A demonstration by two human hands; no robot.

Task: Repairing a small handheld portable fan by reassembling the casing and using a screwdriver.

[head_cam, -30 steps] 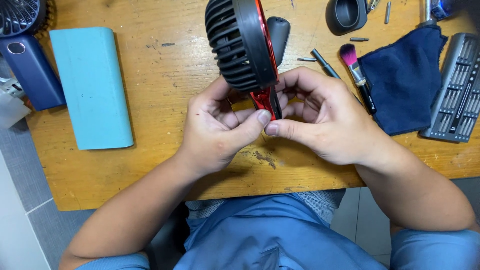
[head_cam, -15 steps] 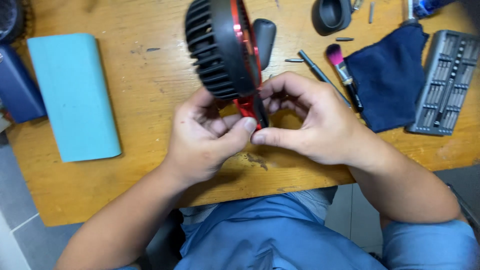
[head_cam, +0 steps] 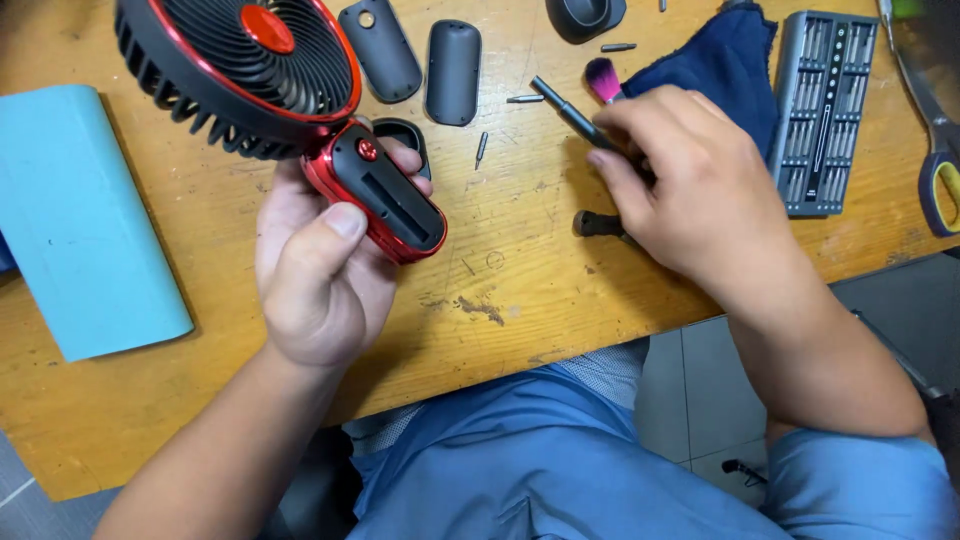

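Observation:
My left hand (head_cam: 320, 265) grips the red and black handle of a small handheld fan (head_cam: 385, 190), thumb on its front. The fan's round black grille with a red hub (head_cam: 245, 70) points up and to the left, above the wooden table (head_cam: 520, 260). My right hand (head_cam: 690, 185) hovers to the right, fingers curled over a slim dark pen-like tool (head_cam: 560, 105) and a pink-tipped brush (head_cam: 602, 78). A short dark tool end (head_cam: 595, 225) sticks out from under its palm. Whether the hand grips it is hidden.
Two grey shell pieces (head_cam: 380, 45) (head_cam: 453, 70) lie behind the fan, with loose bits (head_cam: 481, 148) nearby. A dark blue cloth (head_cam: 740, 60), a grey bit case (head_cam: 825, 110) and yellow-handled scissors (head_cam: 940, 170) sit right. A light blue pad (head_cam: 80, 220) lies left.
My right hand has left the fan handle and moved right toward the tools. My left hand has turned the fan so that its grille and handle front face up.

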